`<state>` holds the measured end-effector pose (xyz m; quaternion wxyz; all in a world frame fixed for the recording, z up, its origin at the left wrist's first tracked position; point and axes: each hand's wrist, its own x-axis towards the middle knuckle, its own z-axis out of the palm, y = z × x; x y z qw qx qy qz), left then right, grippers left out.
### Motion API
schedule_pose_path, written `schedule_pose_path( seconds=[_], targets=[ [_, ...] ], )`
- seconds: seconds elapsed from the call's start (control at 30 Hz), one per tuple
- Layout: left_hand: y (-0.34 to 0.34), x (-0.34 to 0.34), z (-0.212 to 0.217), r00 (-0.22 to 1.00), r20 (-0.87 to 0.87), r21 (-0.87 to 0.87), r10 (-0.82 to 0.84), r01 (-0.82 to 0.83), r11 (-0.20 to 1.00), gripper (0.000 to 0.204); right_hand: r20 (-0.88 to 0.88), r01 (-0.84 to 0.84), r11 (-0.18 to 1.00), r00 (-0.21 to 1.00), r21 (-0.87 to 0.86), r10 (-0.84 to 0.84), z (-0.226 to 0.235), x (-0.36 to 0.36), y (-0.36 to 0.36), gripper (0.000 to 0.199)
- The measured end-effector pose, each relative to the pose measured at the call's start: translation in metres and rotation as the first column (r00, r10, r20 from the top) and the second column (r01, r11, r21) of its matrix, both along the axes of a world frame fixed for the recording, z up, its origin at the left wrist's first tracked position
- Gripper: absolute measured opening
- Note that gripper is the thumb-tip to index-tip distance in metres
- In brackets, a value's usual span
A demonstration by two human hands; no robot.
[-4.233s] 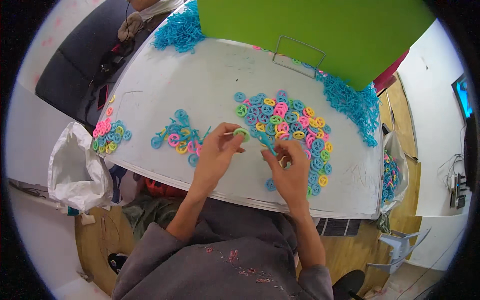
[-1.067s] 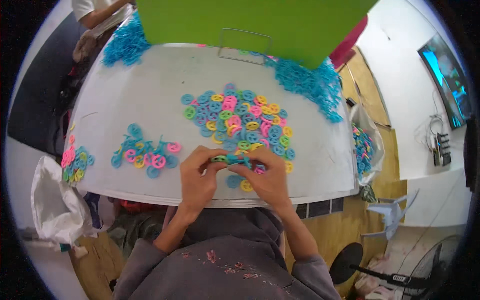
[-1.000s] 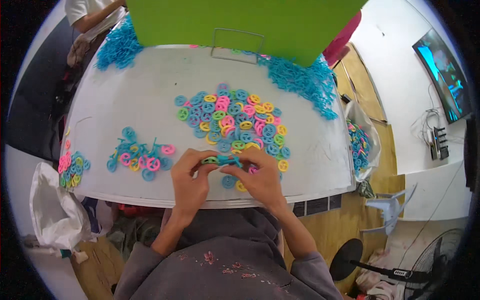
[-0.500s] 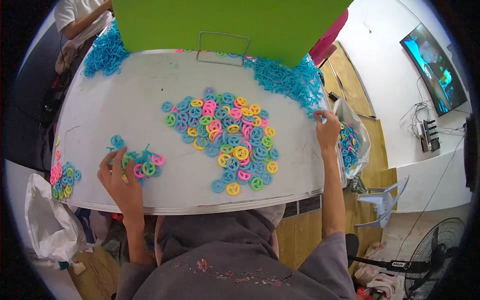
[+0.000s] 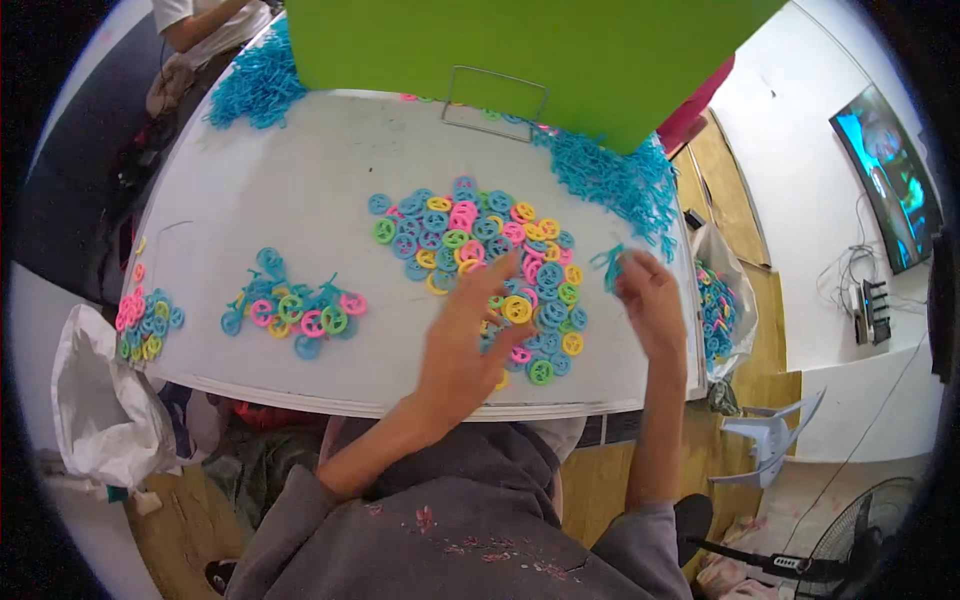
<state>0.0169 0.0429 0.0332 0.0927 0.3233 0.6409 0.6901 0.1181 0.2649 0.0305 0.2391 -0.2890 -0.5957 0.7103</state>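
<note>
The left hand point(image 5: 462, 340) hovers with fingers spread and loosely extended over the near edge of the large pile of coloured plastic rings point(image 5: 480, 250); it is blurred, and I cannot tell whether anything is pinched under the fingertips. The right hand point(image 5: 650, 305) is raised near the table's right edge with its fingers curled around a small blue plastic piece point(image 5: 608, 268), held upright between thumb and fingertips, apparently picked from the heap of blue pieces point(image 5: 615, 180) just beyond it. The rings lie flat and loose in the middle of the white table point(image 5: 250, 190), within easy reach of both hands, which suits picking them one at a time. A smaller cluster of joined rings point(image 5: 292, 308) lies well apart to the left, set aside from the loose stock, and a further small group point(image 5: 145, 320) sits at the far left rim. A second blue heap point(image 5: 255, 85) lies at the far left corner. A large green board point(image 5: 500, 50) stands across the back of the table, with a wire frame point(image 5: 495, 95) at its foot. A white bag point(image 5: 95, 400) hangs at the left edge, and a clear bag of rings point(image 5: 720, 305) at the right. Another person's arm point(image 5: 205, 20) shows at the top left. The floor is wooden; a wall screen point(image 5: 890, 180) and a fan point(image 5: 860, 540) stand to the right.
</note>
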Motion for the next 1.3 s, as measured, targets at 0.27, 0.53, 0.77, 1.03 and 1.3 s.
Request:
schedule_pose_path(
  seconds=[0.27, 0.53, 0.77, 1.03, 1.3],
  targets=[
    [0.004, 0.004, -0.019, 0.995, -0.102, 0.042, 0.017, -0.013, 0.999, 0.029, -0.108, -0.049, 0.996, 0.993, -0.069, 0.042, -0.007, -0.012, -0.101, 0.019],
    [-0.012, -0.007, -0.015, 0.987, -0.023, -0.059, 0.159, -0.161, 0.985, 0.025, -0.012, 0.058, 0.991, 0.998, 0.117, -0.057, -0.026, -0.01, -0.115, 0.016],
    [-0.006, -0.006, -0.05, 0.896, -0.442, -0.321, 0.037, -0.197, 0.926, 0.027, -0.133, 0.106, 0.993, 0.986, 0.051, -0.098, -0.039, -0.006, -0.117, 0.014],
    [-0.013, -0.014, -0.04, 0.978, 0.206, -0.187, -0.015, 0.054, 0.981, 0.018, -0.096, 0.11, 0.955, 0.992, 0.275, -0.086, -0.042, 0.004, -0.117, 0.015],
    [-0.014, -0.012, -0.03, 0.825, 0.51, 0.025, -0.244, 0.269, 0.963, 0.012, -0.058, -0.036, 0.921, 0.996, 0.387, 0.063, -0.035, -0.001, -0.124, 0.012]
  ],
)
